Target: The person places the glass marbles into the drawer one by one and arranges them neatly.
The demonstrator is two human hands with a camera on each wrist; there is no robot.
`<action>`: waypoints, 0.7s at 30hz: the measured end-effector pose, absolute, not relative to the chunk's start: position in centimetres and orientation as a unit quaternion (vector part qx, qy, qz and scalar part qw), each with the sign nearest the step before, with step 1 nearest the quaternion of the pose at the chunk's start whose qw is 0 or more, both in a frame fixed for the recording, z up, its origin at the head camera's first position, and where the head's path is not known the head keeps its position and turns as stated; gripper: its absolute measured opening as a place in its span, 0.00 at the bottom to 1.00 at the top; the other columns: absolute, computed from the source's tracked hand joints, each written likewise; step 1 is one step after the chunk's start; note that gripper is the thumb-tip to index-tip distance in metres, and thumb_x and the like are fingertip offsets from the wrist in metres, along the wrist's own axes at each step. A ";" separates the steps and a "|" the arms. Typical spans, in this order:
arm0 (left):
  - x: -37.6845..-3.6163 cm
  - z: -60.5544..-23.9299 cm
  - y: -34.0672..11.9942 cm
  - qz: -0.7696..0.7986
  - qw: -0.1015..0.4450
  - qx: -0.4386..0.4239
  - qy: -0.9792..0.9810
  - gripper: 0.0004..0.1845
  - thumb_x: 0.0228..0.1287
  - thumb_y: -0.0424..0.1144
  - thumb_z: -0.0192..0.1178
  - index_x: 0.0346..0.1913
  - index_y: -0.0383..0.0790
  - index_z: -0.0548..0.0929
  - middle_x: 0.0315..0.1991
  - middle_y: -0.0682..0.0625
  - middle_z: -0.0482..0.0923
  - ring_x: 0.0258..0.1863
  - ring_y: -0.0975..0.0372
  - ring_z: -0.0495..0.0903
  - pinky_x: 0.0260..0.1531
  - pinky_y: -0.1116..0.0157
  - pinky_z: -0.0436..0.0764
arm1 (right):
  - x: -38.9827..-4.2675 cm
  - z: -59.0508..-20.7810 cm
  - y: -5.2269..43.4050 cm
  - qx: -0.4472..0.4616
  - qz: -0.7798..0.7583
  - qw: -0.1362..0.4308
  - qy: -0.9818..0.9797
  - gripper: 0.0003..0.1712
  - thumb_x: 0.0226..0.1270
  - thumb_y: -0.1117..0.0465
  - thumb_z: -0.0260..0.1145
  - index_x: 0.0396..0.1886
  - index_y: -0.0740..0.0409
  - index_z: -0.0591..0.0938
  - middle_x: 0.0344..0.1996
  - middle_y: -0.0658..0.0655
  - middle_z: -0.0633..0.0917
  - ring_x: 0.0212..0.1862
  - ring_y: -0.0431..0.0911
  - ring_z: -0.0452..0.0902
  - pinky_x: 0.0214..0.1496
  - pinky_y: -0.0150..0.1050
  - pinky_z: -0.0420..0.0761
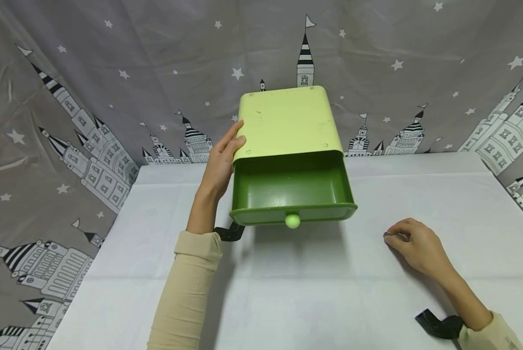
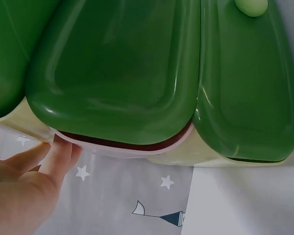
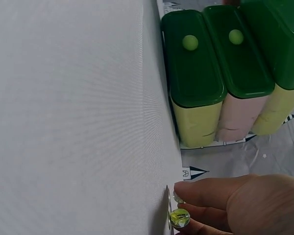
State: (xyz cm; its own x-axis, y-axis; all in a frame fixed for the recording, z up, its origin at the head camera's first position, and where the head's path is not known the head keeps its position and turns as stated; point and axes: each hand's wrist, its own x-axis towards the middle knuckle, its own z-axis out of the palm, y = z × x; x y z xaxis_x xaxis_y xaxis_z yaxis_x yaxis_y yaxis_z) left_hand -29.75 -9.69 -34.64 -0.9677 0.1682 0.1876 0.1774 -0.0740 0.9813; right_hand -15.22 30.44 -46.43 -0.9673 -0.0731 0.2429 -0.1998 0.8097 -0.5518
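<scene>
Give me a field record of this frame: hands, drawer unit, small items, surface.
left hand: flat against the drawer unit's left side
right hand: fingers pinch a glass marble on the table
drawer unit: pale green case, three dark green drawers
top drawer: pulled out, looks empty, round knob
table: white cloth
backdrop: grey castle-and-star fabric

In the head view, the drawer cabinet (image 1: 285,121) stands at the upper centre of the frame, on the far part of the counter (image 1: 314,287), just before the curtain (image 1: 91,73) that fills the top and left. Its top drawer (image 1: 292,189) juts out toward the bottom of the frame. The left hand (image 1: 222,160) lies against the cabinet's left side. The right hand (image 1: 412,245) rests on the counter at lower right, well apart from the cabinet, with small marbles (image 3: 179,217) at its fingertips.
</scene>
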 end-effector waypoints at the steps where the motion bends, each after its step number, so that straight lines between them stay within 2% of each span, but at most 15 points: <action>1: -29.7 -34.7 -9.7 -0.722 0.004 -0.127 -0.680 0.27 0.76 0.43 0.51 0.75 0.53 0.66 0.75 0.57 0.55 0.65 0.58 0.69 0.49 0.65 0.77 | -15.2 -46.4 30.4 0.072 0.301 0.105 -0.945 0.04 0.57 0.69 0.73 0.32 0.65 0.87 0.36 0.61 0.84 0.40 0.58 0.79 0.39 0.53 0.75; 7: -29.8 -34.7 -9.6 -0.725 0.004 -0.126 -0.677 0.27 0.76 0.43 0.52 0.75 0.52 0.66 0.75 0.56 0.56 0.64 0.58 0.69 0.49 0.66 0.77 | -15.1 -46.5 30.4 0.059 0.315 0.110 -0.941 0.05 0.59 0.67 0.72 0.33 0.65 0.87 0.36 0.62 0.85 0.41 0.60 0.79 0.40 0.56 0.76; 12: -29.7 -34.7 -9.6 -0.727 0.004 -0.120 -0.676 0.27 0.76 0.43 0.52 0.75 0.52 0.66 0.75 0.56 0.56 0.64 0.58 0.69 0.49 0.66 0.76 | -14.9 -46.5 30.3 0.038 0.330 0.117 -0.936 0.08 0.62 0.64 0.71 0.36 0.66 0.87 0.36 0.62 0.85 0.40 0.59 0.80 0.40 0.52 0.76; 16: -29.7 -34.7 -9.6 -0.728 0.005 -0.122 -0.674 0.27 0.76 0.43 0.52 0.75 0.52 0.66 0.75 0.56 0.56 0.64 0.58 0.69 0.50 0.65 0.76 | -14.8 -46.4 30.2 0.028 0.342 0.125 -0.931 0.10 0.62 0.64 0.72 0.39 0.67 0.86 0.36 0.63 0.86 0.39 0.58 0.81 0.39 0.40 0.77; 18: -29.7 -34.7 -9.6 -0.729 0.006 -0.127 -0.672 0.27 0.76 0.42 0.52 0.75 0.51 0.66 0.75 0.56 0.56 0.66 0.59 0.67 0.54 0.64 0.75 | -14.8 -46.3 30.3 0.024 0.351 0.128 -0.927 0.10 0.63 0.63 0.71 0.39 0.67 0.86 0.37 0.63 0.86 0.39 0.57 0.82 0.37 0.32 0.76; 21: -29.8 -34.8 -9.6 -0.728 0.010 -0.133 -0.673 0.27 0.76 0.42 0.52 0.75 0.50 0.66 0.76 0.55 0.55 0.70 0.62 0.62 0.60 0.62 0.71 | -14.8 -46.0 30.3 0.014 0.376 0.131 -0.917 0.11 0.65 0.62 0.70 0.41 0.67 0.86 0.39 0.65 0.86 0.38 0.48 0.83 0.34 0.24 0.75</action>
